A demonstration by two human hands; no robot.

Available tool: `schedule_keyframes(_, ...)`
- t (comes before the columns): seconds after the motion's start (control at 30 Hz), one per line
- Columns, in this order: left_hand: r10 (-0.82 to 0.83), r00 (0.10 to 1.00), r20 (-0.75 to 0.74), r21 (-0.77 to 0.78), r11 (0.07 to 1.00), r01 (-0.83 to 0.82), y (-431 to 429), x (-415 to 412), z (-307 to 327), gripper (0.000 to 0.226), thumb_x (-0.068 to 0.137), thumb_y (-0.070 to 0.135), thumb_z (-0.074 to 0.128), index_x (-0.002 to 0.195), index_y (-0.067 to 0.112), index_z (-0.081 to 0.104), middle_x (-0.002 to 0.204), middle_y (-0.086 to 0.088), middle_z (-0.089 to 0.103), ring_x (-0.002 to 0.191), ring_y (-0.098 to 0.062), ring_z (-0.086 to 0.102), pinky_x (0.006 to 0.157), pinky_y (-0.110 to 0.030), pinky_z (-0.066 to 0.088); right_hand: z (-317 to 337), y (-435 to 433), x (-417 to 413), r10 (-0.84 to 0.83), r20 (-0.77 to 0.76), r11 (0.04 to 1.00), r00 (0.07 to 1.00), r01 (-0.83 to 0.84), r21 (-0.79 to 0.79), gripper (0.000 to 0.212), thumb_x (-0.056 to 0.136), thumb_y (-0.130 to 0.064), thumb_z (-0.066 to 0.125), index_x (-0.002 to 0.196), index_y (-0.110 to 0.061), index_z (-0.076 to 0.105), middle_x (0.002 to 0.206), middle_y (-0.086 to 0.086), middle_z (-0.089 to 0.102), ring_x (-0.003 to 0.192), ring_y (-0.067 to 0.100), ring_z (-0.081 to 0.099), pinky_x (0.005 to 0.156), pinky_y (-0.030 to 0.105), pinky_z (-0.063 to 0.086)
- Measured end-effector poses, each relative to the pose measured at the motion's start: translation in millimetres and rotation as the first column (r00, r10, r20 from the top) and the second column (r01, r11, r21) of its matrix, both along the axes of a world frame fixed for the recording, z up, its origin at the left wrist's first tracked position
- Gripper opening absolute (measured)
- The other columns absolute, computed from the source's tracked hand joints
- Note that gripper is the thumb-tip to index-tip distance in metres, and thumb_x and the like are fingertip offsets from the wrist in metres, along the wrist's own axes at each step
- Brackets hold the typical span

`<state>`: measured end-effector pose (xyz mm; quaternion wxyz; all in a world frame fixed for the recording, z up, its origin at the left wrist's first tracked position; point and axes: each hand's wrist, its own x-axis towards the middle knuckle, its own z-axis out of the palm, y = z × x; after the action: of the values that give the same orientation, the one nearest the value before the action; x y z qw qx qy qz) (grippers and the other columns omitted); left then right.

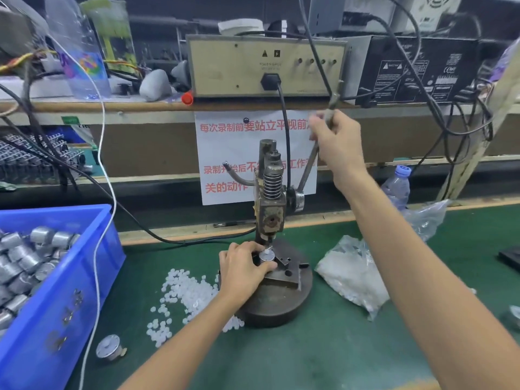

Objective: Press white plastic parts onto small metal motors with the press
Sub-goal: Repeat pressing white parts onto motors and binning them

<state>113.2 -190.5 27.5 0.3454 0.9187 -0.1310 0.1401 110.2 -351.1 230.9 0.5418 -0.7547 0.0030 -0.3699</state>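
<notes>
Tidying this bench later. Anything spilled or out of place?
Yes. White parts lie scattered loose on the mat beside the press, and one motor lies alone outside the bin.

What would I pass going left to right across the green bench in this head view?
A blue bin of motors → loose white parts → press, left hand holding a motor on it, right hand gripping its lever → bag of parts → bottle.
</notes>
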Motion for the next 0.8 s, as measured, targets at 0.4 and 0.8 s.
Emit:
schedule_keyframes(0.4,0.002,0.999,0.049,-0.004,1.0,-0.002,0,1,-4,0.044,0.072,0.053,0.071,0.106,0.025,0.066,0.105,0.013,0.066,0.098,-0.011,0.046,0.074,-0.023,0.016,-75,21,-50,-0.054,0.418,0.999,0.907,0.05,0.021,0.016,0.098,-0.027,0.042,0.082,-0.03,0.045,0.069,-0.011,0.052,0.052,0.012,0.042,0.051,0.035,0.037)
schedule_keyframes(0.8,0.025,0.999,0.035,0.031,0.999,-0.026,-3,-5,1,0.041,0.076,0.046,0.07,0.109,0.023,0.066,0.109,0.009,0.066,0.105,-0.018,0.047,0.076,-0.025,0.016,-40,18,-25,-0.119,0.311,0.993,0.943,0.112,0.04,0.022,0.097,-0.021,0.049,0.075,-0.025,0.046,0.064,-0.011,0.049,0.059,0.011,0.046,0.06,0.033,0.044)
